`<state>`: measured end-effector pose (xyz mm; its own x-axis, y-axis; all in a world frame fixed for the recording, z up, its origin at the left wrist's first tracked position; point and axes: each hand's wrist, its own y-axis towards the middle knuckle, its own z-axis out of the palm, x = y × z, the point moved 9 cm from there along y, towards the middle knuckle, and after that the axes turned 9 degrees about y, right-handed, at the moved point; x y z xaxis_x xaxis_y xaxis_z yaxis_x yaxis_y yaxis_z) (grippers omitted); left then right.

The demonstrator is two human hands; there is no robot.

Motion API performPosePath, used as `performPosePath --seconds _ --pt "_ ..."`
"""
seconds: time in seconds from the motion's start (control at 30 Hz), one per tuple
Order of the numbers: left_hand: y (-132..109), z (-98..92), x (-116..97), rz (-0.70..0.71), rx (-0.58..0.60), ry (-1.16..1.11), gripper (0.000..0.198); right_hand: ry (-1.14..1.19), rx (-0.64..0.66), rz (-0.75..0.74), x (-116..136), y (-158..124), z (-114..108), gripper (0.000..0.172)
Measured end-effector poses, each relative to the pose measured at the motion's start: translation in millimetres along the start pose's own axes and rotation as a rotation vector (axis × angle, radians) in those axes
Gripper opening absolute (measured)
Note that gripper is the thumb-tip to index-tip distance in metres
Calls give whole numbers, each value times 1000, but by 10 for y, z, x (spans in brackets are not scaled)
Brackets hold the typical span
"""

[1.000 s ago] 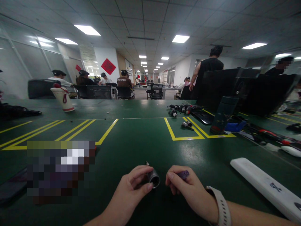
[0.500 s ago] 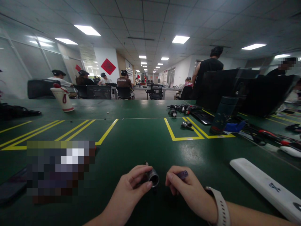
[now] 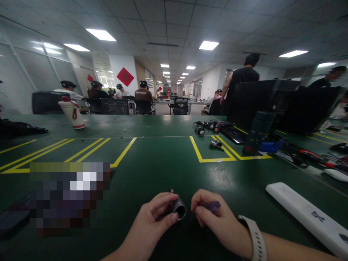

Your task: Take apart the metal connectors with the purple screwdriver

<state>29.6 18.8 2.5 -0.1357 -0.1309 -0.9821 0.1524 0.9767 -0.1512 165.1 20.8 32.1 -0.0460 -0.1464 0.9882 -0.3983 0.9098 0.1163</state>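
Note:
Between the thumb and fingers of my left hand is a hollow metal cylinder. Its round open end faces me, and a thin dark tip sticks out at its far side. Just to the right, my right hand is closed around a small purple piece; one end shows above the thumb, and the rest is hidden by the fingers. A small gap separates the right fingertips from the cylinder. Both hands are low over the green table.
A white bar lies at the right. Ahead are a small metal part inside yellow tape, a cluster of similar parts and a dark bottle. A pixelated object lies left, a cup beyond. People sit farther back.
My left hand has shifted slightly right with the cylinder. My right hand has turned a little, and the purple piece's visible end has moved slightly right and down.

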Motion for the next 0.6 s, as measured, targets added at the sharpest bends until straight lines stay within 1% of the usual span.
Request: performPosePath --seconds 0.1,0.27,0.4,0.6 --pt "5 3 -16 2 6 16 31 6 -11 13 -8 9 -10 8" --pt "-16 -3 -39 10 8 21 29 -14 -45 16 -2 23 -30 8" --pt "-36 14 -17 -14 14 15 32 75 -67 72 -65 28 -58 8" --pt "-34 -4 -36 -21 -2 26 32 207 -117 69 -121 39 -145 7"
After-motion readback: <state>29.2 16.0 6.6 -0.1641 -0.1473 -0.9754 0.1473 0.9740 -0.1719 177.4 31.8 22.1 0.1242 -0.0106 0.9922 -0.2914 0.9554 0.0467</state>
